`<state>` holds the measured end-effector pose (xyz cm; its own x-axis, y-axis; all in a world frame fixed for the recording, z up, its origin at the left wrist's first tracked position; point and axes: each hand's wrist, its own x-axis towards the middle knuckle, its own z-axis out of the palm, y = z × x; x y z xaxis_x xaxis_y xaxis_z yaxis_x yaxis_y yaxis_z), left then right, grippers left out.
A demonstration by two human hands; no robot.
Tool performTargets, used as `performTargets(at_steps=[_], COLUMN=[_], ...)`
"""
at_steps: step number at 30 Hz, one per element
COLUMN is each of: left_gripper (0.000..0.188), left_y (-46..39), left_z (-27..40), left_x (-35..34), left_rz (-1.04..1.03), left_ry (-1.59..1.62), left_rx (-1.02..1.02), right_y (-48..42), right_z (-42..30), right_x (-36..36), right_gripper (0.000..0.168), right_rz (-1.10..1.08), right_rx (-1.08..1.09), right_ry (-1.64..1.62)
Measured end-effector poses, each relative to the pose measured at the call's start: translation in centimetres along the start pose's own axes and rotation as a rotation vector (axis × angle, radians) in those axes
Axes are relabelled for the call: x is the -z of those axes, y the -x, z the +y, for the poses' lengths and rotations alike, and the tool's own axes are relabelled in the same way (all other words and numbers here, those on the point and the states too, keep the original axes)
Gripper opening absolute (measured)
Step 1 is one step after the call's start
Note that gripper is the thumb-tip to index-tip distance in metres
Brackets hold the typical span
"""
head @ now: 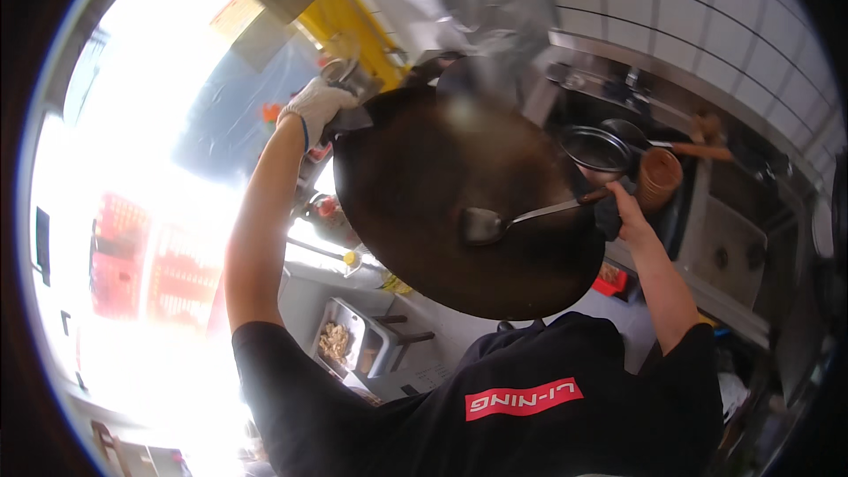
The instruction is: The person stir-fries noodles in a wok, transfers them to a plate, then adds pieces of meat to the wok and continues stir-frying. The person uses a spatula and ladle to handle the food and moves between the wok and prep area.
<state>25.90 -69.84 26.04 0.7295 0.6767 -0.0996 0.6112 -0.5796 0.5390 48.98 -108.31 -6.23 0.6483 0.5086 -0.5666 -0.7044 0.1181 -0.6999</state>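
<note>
A large dark wok [424, 212] with a brownish inside spans the middle of the view, in front of my black shirt. My left hand [317, 106], in a white knit glove, grips the wok's left edge with a grey cloth [350, 120] between. Across the wok, my right hand [628, 211] holds the brown handle of a metal wok spatula [487, 224]. The spatula's blade is over the inside of the wok. A dark cloth [607, 217] is bunched under my right hand at the wok's right rim.
Right of the wok are a black round pan [597, 148], a stack of brown cups [659, 175] and a stove counter with a steel basin [729, 245]. A tub of food [336, 341] stands lower left. Red baskets [152, 265] are at far left; a tiled wall [662, 6] rises behind.
</note>
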Motion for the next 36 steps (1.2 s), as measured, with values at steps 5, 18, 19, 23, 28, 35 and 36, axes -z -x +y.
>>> performTargets(at_steps=[5, 18, 19, 23, 28, 35, 36], left_gripper=[0.012, 0.027, 0.023, 0.024, 0.032, 0.047, 0.049], left_y=[-3.3, -25.8, -27.6, -40.9, -52.8, -55.8, -56.4], left_z=[-12.5, -18.1, -18.7, -33.4, -34.5, -33.6, -34.5], left_x=[9.7, 18.2, 17.2, 11.0, 3.0, 1.2, 0.6], left_rz=[0.181, 0.247, 0.183, 0.035, 0.008, -0.038, -0.026], left_ry=[-0.807, 0.206, 0.229, 0.089, 0.356, 0.532, 0.525], left_rx=[-0.339, 0.176, 0.168, -0.127, 0.015, 0.158, 0.14], right_y=[-10.3, -41.0, -41.3, -38.7, -39.3, -34.4, -33.1], right_z=[4.0, -2.5, -4.0, -7.9, -10.5, -12.2, -11.9], right_x=[-16.5, -39.5, -39.4, -40.7, -36.9, -38.9, -39.5], right_gripper=[0.04, 0.057, 0.057, 0.055, 0.055, 0.058, 0.056], right_rz=[-0.257, 0.374, 0.454, 0.596, 0.846, 0.823, 0.815], right_rx=[-0.317, 0.553, 0.654, 0.594, 0.886, 0.436, 0.501], right_ry=[0.105, 0.28, 0.311, 0.446, 0.656, 0.843, 0.894])
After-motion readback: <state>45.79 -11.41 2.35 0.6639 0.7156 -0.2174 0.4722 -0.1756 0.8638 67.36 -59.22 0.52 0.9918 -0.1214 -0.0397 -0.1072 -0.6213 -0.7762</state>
